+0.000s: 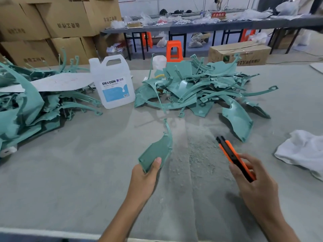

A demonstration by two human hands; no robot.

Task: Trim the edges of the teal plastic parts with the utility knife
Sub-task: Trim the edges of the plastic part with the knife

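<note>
We see the left hand (146,173) w/ its grip pinching a teal plastic part (157,149) by the near end, thumb on top; the part is lifted off the desk (70,172), its thin curved tip pointing to 12 o'clock. The right hand (251,179) has its grip wrapped round an orange-and-black utility knife (234,158), nose aimed at approx 11 o'clock, apart from the part. Fine shavings (197,154) lie between the hands. At 12–1 o'clock sits a heap of teal parts (201,88); another pile (26,105) at 9–10 o'clock. A white jug (112,82) stands between the piles; a white rag (304,151) lies at 3 o'clock.
</note>
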